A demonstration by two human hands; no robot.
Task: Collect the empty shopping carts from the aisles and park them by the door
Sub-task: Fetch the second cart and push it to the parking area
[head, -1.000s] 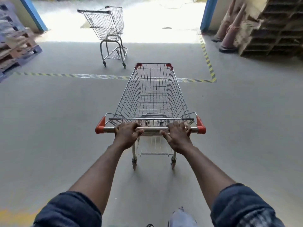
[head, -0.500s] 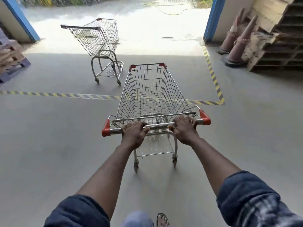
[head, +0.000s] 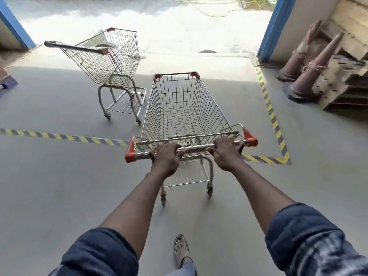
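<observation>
One parked cart (head: 107, 62) ahead-left of held cart (head: 185, 108).

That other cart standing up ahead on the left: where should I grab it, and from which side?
Take the parked cart by its handlebar, the dark horizontal bar at its wide rear end. That bar faces the left of the view and the cart's narrow front points right and away, so approach from the left, behind the bar.
</observation>
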